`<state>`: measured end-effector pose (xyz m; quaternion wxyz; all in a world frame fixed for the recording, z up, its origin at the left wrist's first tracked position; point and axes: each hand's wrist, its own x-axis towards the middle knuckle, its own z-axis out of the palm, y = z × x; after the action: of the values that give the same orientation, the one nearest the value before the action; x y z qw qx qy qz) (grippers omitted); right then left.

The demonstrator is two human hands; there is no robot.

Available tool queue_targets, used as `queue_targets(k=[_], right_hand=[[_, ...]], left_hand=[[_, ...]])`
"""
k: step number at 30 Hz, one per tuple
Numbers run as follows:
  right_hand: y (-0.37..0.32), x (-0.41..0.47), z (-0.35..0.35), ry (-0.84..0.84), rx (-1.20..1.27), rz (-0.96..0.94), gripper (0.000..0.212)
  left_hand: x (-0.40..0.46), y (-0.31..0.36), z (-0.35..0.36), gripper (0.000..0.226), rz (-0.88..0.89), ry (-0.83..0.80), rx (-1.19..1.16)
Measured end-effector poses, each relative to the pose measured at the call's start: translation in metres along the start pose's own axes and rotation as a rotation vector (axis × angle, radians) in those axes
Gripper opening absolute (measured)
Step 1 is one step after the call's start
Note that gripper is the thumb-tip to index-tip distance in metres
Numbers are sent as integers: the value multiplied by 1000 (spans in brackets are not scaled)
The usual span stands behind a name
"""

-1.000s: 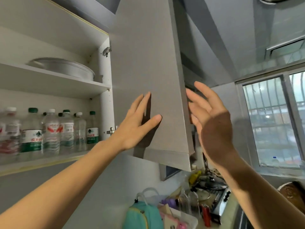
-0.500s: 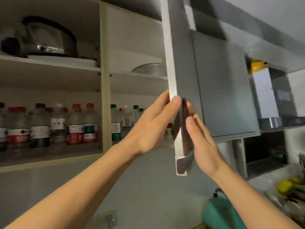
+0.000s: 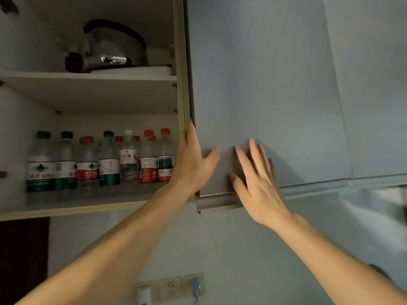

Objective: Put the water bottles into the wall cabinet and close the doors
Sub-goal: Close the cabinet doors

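Our right fingers (image 3: 253, 159) are spread and straight, lying flat on the face of the grey door (image 3: 264, 95) low down near its bottom rail; the right hand (image 3: 256, 186) holds nothing and only presses. Our left fingers (image 3: 191, 137) are straight too and lie close together along the door's free edge, where it meets the cabinet's middle post, with the thumb splayed onto the door face. So the left hand (image 3: 193, 164) steers the edge, clamped on nothing.

The door looks nearly shut: its edge sits just beside the post, though we cannot tell whether a thin gap remains, since our fingers lie over that seam.

Beyond the hands, the bottles (image 3: 99, 164) stand upright in a crowded row on the lower shelf (image 3: 66, 208) of the left bay, red and green caps mixed. We judge the loading done, as no bottle is in either hand. A pot (image 3: 114, 49) sits on the shelf above them.

What is left, as we read it: seat this door fully, then close the left bay, which stands open with no door in view. Our left fingertips should clear the seam first or they could be pinched.
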<state>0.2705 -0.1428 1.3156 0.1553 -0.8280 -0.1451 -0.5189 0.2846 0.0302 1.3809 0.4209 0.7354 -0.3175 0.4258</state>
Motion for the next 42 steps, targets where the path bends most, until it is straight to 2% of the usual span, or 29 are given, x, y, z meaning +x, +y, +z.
queue_targets(k=[3, 9, 14, 20, 25, 28, 32, 35, 38, 42], right_hand=[[20, 12, 20, -27, -90, -56, 66], [40, 29, 52, 52, -222, -129, 69], [50, 36, 73, 94, -263, -158, 67], [52, 39, 88, 232, -280, -190, 67], [45, 38, 84, 232, -264, -178, 67], [33, 35, 77, 210, -176, -122, 64], [-15, 29, 74, 223, 41, -110, 54], [-76, 25, 79, 98, 213, -223, 50], [-147, 24, 82, 13, 435, -256, 50], [-244, 19, 91, -45, 724, -254, 52]], left_hand=[[12, -25, 12, 88, -50, 130, 178], [26, -61, 31, 96, -79, 210, 197], [34, -76, 40, 101, -69, 194, 256], [35, -90, 37, 99, -9, 169, 443], [37, -86, 28, 95, -65, 60, 545], [30, -78, 8, 83, -60, -18, 527], [5, -63, -44, 62, 0, 171, 413], [-13, -56, -99, 28, -58, 275, 422], [-37, -47, -163, 33, -106, 345, 480], [-87, -30, -253, 24, -99, 448, 541]])
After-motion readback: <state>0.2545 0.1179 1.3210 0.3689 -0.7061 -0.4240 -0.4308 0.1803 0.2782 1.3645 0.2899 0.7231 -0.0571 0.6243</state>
